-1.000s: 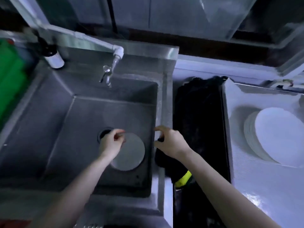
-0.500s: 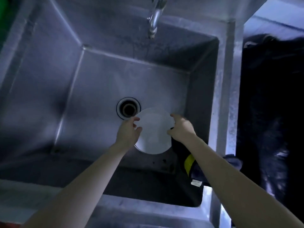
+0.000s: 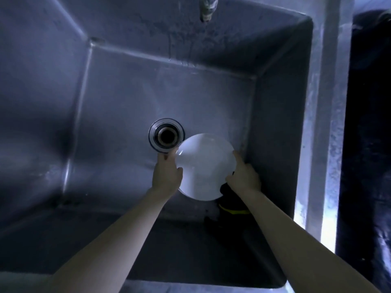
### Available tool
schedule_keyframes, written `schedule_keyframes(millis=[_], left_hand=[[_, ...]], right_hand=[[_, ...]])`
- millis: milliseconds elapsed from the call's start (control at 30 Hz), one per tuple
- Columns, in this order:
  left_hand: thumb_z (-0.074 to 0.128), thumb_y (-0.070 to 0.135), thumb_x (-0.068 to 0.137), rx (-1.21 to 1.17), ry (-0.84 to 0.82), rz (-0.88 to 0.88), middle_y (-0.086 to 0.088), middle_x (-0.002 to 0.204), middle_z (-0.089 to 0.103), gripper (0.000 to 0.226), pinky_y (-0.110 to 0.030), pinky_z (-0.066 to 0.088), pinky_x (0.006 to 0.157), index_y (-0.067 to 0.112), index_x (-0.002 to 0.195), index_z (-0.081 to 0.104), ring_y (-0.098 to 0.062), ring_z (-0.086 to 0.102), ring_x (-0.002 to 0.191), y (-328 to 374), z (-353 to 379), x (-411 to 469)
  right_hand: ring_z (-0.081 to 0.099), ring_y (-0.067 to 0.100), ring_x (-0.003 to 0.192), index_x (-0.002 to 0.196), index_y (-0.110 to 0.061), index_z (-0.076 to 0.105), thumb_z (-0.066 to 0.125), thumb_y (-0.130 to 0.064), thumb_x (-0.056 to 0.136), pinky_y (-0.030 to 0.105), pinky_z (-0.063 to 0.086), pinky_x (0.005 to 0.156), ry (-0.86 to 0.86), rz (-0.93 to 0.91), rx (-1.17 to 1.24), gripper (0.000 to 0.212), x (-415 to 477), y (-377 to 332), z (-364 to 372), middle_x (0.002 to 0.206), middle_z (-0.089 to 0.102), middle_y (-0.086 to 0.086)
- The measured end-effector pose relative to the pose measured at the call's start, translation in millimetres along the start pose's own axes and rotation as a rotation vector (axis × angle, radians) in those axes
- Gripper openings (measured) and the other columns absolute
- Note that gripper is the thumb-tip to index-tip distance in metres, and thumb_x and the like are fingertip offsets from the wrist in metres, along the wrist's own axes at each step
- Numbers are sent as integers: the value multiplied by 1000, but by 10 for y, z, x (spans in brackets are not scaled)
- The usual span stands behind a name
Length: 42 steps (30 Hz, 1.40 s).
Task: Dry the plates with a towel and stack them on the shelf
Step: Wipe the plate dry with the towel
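Observation:
A round white plate (image 3: 206, 166) is held low inside the steel sink (image 3: 118, 98), just right of the drain. My left hand (image 3: 167, 174) grips its left rim with the thumb over the edge. My right hand (image 3: 243, 176) grips the right rim and also holds a dark towel with a yellow stripe (image 3: 231, 208), which hangs below the plate. The shelf and the other plates are out of view.
The drain (image 3: 166, 135) lies at the sink's middle. The tap's spout (image 3: 208, 7) hangs at the top edge. A steel divider (image 3: 323, 123) bounds the sink on the right, with a dark tray (image 3: 370, 144) beyond it.
The view has closed in on the sink. My right hand came off the sink's edge with the towel and took the plate's right rim; both hands now hold the plate.

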<state>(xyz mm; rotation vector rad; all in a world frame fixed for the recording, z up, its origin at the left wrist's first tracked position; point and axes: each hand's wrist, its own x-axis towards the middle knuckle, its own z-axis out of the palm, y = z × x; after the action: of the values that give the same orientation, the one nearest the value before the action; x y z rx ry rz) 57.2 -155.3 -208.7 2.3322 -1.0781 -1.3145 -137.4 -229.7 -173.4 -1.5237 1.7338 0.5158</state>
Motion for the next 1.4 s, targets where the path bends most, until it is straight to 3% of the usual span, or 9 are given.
schedule_keyframes(millis=[133, 600, 700, 867, 933, 1033, 1133, 1233, 1400], left_hand=[[54, 4, 88, -53, -39, -23, -13, 119, 50, 75, -30, 36, 73, 38, 152, 34, -21, 44, 86, -90, -3, 39], [54, -10, 83, -357, -70, -67, 4, 109, 63, 59, -38, 51, 80, 18, 135, 53, -26, 61, 108, -87, -361, -93], [55, -2, 86, -492, -108, -113, 8, 111, 64, 57, -46, 60, 77, 38, 126, 56, -21, 63, 102, 32, -610, -183], [62, 20, 70, -700, -90, -21, 18, 106, 72, 55, -34, 56, 79, 61, 106, 60, -5, 69, 96, 390, -1033, -484], [64, 21, 76, -827, -77, 39, 19, 113, 72, 52, -30, 55, 78, 58, 111, 61, -3, 69, 102, 528, -1125, -649], [63, 23, 95, -1026, -37, 56, 10, 135, 64, 47, -44, 55, 94, 42, 137, 52, -14, 63, 120, 755, -1196, -897], [48, 29, 106, -1084, 111, 37, 9, 142, 57, 40, -49, 47, 107, 36, 146, 44, -17, 56, 128, 1058, -1277, -1139], [41, 28, 108, -1098, 216, 103, 7, 135, 63, 35, -39, 52, 96, 31, 142, 50, -16, 61, 121, 1382, -1370, -1383], [41, 30, 106, -1123, 245, 185, 21, 110, 72, 30, -23, 57, 62, 45, 124, 60, -1, 70, 93, 1737, -1490, -1804]], right_hand=[[56, 41, 104, 140, -42, 24, 51, -26, 88, 52, 52, 89, 21, 52, 91, 61, -19, -25, 52, 121, 51, 17], [57, 30, 99, 138, -48, 31, 62, -15, 79, 39, 53, 81, 36, -41, 285, 74, -211, -69, -127, 115, 54, 6], [57, 21, 95, 139, -42, 37, 68, -13, 77, 31, 48, 74, 89, -137, 354, 75, -345, -82, -240, 108, 60, -4], [60, -2, 84, 130, -52, 46, 74, -20, 74, 18, 42, 67, 142, -197, 454, 70, -714, -199, -697, 85, 65, -25], [59, -11, 80, 116, -60, 52, 74, -16, 75, 19, 44, 68, 151, -255, 515, 64, -908, -265, -934, 79, 64, -33], [65, 0, 84, 96, -69, 55, 75, -11, 77, 25, 53, 75, 152, -311, 621, 64, -1184, -325, -1277, 82, 70, -19], [66, 14, 95, 113, -54, 61, 77, -18, 79, 33, 56, 85, 159, -327, 631, 52, -1480, -330, -1614, 96, 71, -6], [66, 21, 102, 118, -31, 68, 77, -22, 80, 41, 53, 93, 249, -297, 578, 40, -1749, -245, -1962, 106, 71, 0], [64, 15, 92, 94, -19, 77, 68, -23, 87, 20, 38, 72, 657, -406, 400, 13, -2375, -228, -2668, 91, 73, -2]])
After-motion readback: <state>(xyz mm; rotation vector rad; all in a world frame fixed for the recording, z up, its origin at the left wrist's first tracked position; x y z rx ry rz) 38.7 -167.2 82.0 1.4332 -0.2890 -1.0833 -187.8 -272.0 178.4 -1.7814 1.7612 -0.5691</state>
